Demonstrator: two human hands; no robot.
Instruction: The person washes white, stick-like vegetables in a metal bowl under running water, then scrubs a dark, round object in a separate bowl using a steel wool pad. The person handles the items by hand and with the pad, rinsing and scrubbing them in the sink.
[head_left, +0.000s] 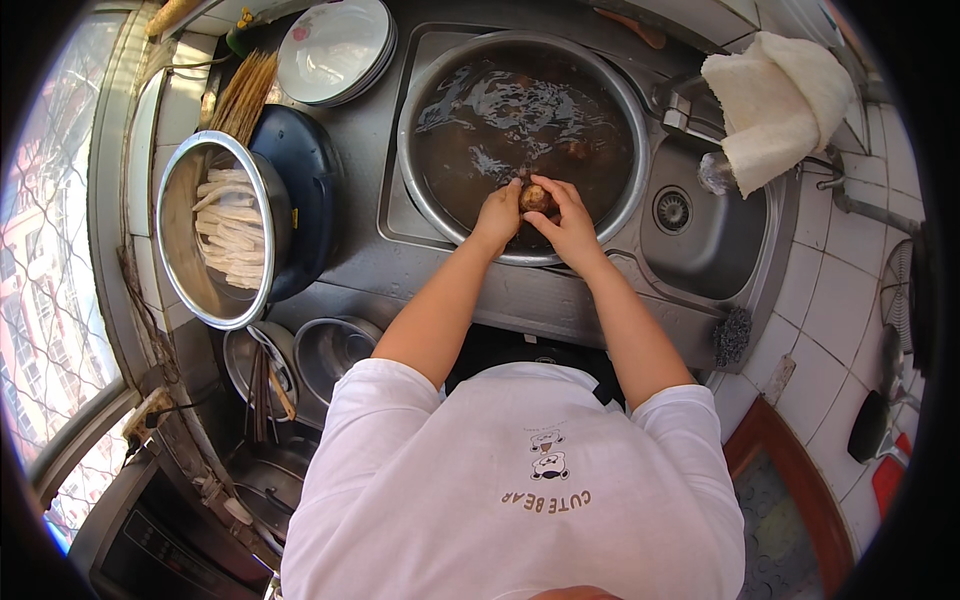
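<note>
Between my two hands is a brown, rounded root vegetable (535, 199), held just above the murky water near the basin's front rim. My left hand (499, 214) presses against its left side, thumb up. From the right, the fingers and thumb of my right hand (564, 225) curve around it. Both hands are over a large round metal basin (411, 161) of brown, rippling water (480, 142). A reddish-brown lump (576, 148) shows faintly under the surface at the right. Whatever else lies in the water is hidden by its murkiness.
The basin stands in a steel sink unit; a smaller sink bowl (697, 247) lies to the right, under a cloth (780, 105) draped over the tap. At left are a steel bowl (171, 225) of pale peeled strips (231, 232), stacked plates (334, 45) and a brush (244, 94). A scouring pad (731, 337) sits at the front right.
</note>
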